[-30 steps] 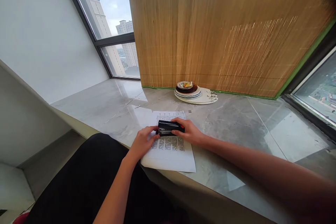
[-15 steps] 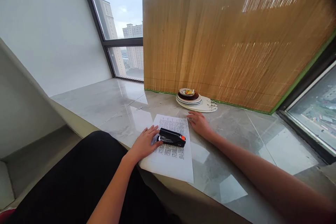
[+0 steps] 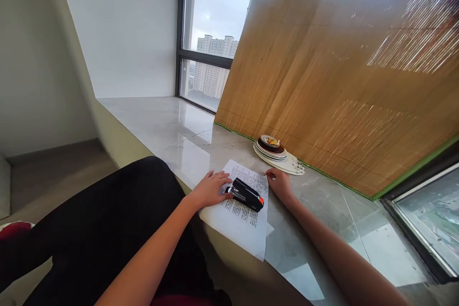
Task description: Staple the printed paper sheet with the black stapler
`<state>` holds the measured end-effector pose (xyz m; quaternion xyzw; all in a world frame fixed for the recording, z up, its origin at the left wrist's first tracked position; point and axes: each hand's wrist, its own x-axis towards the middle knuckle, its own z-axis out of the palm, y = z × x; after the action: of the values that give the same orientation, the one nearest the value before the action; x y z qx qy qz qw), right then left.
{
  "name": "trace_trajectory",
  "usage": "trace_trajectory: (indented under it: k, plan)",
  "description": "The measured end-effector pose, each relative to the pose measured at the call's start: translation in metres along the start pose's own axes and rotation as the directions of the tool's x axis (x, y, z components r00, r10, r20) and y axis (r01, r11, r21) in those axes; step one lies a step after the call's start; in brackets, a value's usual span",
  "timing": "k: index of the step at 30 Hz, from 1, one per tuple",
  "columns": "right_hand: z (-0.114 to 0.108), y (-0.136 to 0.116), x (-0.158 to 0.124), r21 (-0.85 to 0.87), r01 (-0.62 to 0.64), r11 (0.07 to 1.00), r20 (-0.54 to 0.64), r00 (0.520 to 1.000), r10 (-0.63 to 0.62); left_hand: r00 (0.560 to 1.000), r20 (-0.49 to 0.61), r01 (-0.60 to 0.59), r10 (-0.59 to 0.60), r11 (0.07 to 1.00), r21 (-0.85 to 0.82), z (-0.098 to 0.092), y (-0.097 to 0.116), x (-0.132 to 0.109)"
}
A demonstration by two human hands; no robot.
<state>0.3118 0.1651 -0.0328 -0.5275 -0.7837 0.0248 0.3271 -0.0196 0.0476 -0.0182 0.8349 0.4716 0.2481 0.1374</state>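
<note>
A printed sheet of paper (image 3: 236,236) lies on the grey stone ledge, its near edge reaching over the front rim. On top of it rests a black stapler (image 3: 247,194) with an orange end. My left hand (image 3: 210,190) lies open on the sheet's left side, fingers spread, the thumb tip at the stapler's left end without gripping it. At the sheet's far right corner, my right hand (image 3: 280,184) has its fingers curled together, pinching the paper's edge. Its fingertips are partly hidden.
Behind my right hand stands a stack of plates (image 3: 270,149) on an oval white platter (image 3: 297,166). A bamboo blind (image 3: 322,71) leans against the window along the back of the ledge (image 3: 150,114). My knee in black trousers (image 3: 143,191) is beside the front edge.
The view has turned and tilted. My right hand's fingers have drawn in from spread to curled at the paper's corner. My left hand stays by the stapler.
</note>
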Motion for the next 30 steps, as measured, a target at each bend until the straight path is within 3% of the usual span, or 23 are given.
trace_trajectory:
  k: [4,8,11,14,18,24,26,30]
  plan:
    - [-0.001,-0.002,0.003,0.033,-0.003,0.999,-0.071,0.997,0.006,1.000,0.022,-0.003,0.003,1.000,0.016,-0.003,0.001,-0.001]
    - [0.001,-0.030,-0.002,0.094,0.089,0.992,-0.169,0.983,-0.072,0.999,0.036,-0.020,0.019,1.000,0.007,-0.004,0.000,-0.001]
    - [0.011,-0.056,-0.010,0.238,0.275,0.932,0.039,0.956,-0.292,1.000,-0.017,-0.024,0.023,0.998,-0.052,0.000,-0.009,0.001]
    - [0.017,-0.066,-0.016,0.301,0.298,0.906,0.236,0.897,-0.373,0.993,-0.119,-0.018,-0.004,0.983,-0.182,0.006,-0.022,0.005]
    - [0.006,-0.051,-0.026,0.245,0.223,0.943,0.219,0.935,-0.278,0.983,-0.178,-0.025,-0.033,0.949,-0.315,0.009,-0.032,0.007]
    - [-0.004,-0.028,-0.029,0.020,0.020,1.000,0.047,0.999,-0.021,0.982,-0.188,-0.062,-0.011,0.924,-0.377,0.006,-0.029,0.007]
    - [0.003,-0.027,-0.027,-0.116,-0.051,0.992,0.080,0.995,0.061,0.979,-0.202,-0.070,-0.015,0.911,-0.407,0.005,-0.028,0.007]
    - [0.016,-0.030,-0.021,-0.267,-0.029,0.963,0.316,0.941,0.116,0.962,-0.269,-0.122,-0.039,0.823,-0.555,0.001,-0.028,0.007]
